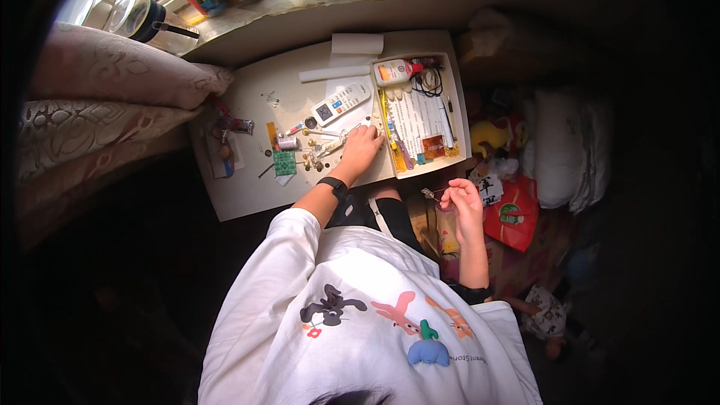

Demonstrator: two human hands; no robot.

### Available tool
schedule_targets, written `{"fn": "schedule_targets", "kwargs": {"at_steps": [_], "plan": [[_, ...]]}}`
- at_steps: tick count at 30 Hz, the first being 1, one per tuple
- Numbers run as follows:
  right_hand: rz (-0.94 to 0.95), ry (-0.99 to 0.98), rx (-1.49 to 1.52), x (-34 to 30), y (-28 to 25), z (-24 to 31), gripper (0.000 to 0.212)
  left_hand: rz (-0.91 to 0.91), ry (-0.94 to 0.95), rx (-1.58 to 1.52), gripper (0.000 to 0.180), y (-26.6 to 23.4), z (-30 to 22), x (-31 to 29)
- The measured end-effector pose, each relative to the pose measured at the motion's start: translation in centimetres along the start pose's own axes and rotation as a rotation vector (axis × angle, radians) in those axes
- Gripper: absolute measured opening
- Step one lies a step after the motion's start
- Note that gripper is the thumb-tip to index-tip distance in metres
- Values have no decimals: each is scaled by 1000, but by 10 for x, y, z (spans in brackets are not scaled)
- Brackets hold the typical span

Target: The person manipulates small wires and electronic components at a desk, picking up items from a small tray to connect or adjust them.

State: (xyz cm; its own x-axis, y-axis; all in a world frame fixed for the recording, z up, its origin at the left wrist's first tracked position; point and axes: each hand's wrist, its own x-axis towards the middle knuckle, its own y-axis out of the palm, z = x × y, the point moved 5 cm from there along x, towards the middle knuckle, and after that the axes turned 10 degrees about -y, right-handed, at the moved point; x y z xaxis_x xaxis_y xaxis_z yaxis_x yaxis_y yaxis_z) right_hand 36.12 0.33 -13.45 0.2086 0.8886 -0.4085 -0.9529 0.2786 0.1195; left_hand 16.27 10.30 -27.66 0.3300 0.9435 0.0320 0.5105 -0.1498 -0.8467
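- I make out a small thin tangle, too tiny for me to identify, near the table's front edge, to the right of the lap.
- The right hand has it: I see thumb and forefinger drawn together on it, the other fingers loosely bent.
- The left hand reaches palm down onto the table, fingertips among small loose parts; I cannot tell whether they grip anything.
- Just right of those fingertips I have an open shallow box, holding a white bottle with a red cap, a coiled black cable and a printed sheet.
- Beyond the left hand I see a white remote control lying aslant; to the hand's left, a green square piece amid small bits.
- Toward the table's far edge lies a white paper roll.
- Farther out I get a patterned curtain at left, lidded jars on the windowsill, and a red bag at right.
- At my lower right there is another person, in dim light.
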Motion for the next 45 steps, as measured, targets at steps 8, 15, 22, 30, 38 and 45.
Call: {"fn": "schedule_targets", "kwargs": {"at_steps": [8,15,22,30,38,45], "plan": [[-5,-21,-10,1,-9,-1,13,10,-93,83,12,-5,13,0],[5,-12,-3,2,-9,-1,12,-64,-71,15,9,5,5,8],[-5,-10,-9,4,-12,1,12,-18,-87,157,7,10,12,15],[0,7,-2,9,-7,-1,12,-12,-242,-183,6,2,22,17],[96,10,-43,24,19,-3,12,-7,-378,-617,22,-33,35,-1],[197,13,-68,33,54,1,12,98,-585,-784,16,-43,56,-16]]}}
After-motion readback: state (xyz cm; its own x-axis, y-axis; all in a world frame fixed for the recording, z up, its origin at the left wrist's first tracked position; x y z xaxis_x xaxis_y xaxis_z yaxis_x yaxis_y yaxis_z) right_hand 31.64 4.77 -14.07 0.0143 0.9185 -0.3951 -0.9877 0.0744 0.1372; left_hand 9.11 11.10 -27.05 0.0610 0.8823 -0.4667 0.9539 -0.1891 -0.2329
